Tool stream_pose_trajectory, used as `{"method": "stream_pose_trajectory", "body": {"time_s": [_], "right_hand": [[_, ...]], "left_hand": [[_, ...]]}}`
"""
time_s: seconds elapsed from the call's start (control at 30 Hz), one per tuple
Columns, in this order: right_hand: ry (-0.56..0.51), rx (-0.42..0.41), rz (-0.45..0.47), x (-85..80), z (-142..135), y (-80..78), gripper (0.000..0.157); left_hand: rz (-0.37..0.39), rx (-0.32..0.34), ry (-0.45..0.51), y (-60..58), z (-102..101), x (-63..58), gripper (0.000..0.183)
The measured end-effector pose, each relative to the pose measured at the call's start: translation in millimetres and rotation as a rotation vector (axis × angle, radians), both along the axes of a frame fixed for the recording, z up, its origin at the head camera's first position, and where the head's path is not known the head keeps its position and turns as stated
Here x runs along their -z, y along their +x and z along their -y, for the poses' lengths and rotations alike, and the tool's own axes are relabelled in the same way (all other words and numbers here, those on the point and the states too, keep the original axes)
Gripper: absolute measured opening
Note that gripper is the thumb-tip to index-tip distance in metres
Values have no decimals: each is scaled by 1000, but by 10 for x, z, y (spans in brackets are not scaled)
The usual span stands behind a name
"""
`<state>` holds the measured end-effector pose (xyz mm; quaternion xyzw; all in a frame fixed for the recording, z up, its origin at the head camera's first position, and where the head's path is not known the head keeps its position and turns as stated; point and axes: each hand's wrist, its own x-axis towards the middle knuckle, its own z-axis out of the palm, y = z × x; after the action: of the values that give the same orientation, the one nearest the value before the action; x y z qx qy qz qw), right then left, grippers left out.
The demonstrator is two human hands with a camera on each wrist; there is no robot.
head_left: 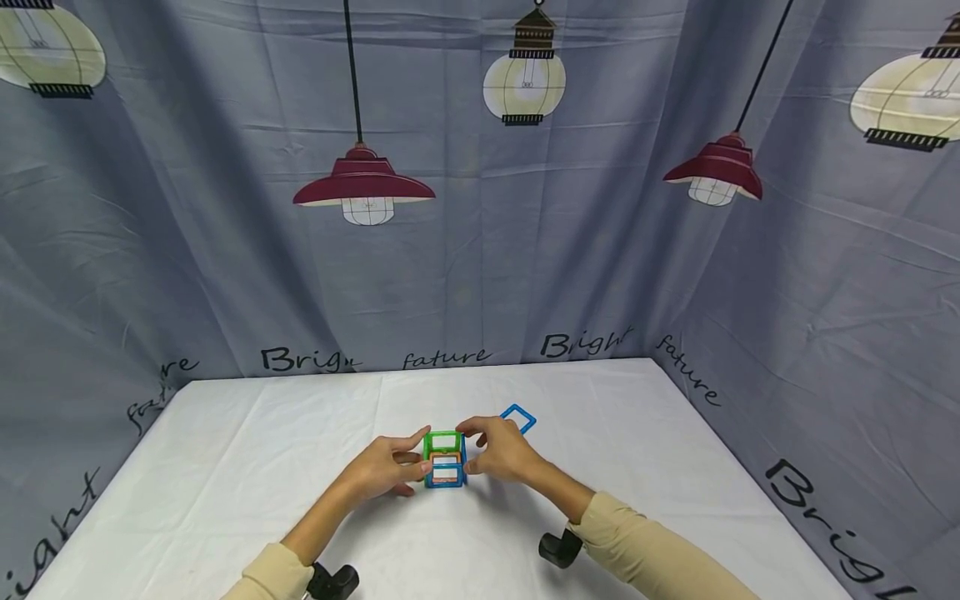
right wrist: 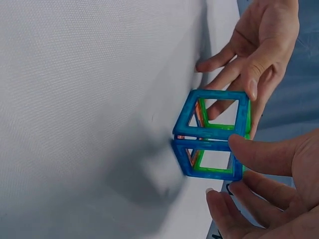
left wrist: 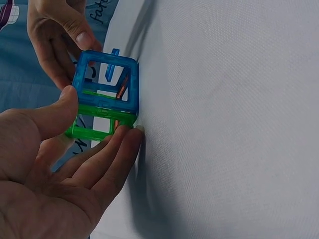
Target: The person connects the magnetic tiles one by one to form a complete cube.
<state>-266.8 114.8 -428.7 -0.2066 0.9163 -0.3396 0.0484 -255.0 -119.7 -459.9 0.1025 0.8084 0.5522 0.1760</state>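
A small cube of see-through magnetic tiles [head_left: 446, 485] stands on the white table between both hands. Its open square frames show blue [left wrist: 107, 104], green [left wrist: 92, 133] and orange [head_left: 444, 454]. My left hand [head_left: 378, 468] holds the cube from the left, thumb at the near blue corner and fingers along the green side. From the right, my right hand [head_left: 506, 450] grips it, the thumb [right wrist: 254, 154] on a blue edge and fingertips round the far side. Part of the cube's sides is hidden behind the fingers.
A loose blue magnetic tile [head_left: 528, 413] lies just beyond the right hand, partly covered by it. The white tablecloth [head_left: 247, 467] spreads around the hands. A grey printed curtain [head_left: 450, 275] hangs behind the table and along its sides.
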Motion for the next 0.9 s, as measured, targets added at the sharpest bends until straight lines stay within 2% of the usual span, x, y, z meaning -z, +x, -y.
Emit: {"method": "stream_pose_trajectory", "body": {"time_s": [0.23,0.4,0.57,0.73,0.9], "right_hand": [[5,-2,3,-11,-3,4,56],[4,4,13,-31,4,-5,55],[-16,36,2,-65,-51,-60,58],[-93,194,7,-88,-214,-208,55],[-128,384,4,8,-438,-393,57]], "left_hand": [[19,18,-22,-8,11,-15,71],[37,41,18,-11,40,-28,73],[16,41,14,-16,55,-19,72],[8,22,-17,-15,57,-17,71],[-3,34,-29,-22,51,9,71]]}}
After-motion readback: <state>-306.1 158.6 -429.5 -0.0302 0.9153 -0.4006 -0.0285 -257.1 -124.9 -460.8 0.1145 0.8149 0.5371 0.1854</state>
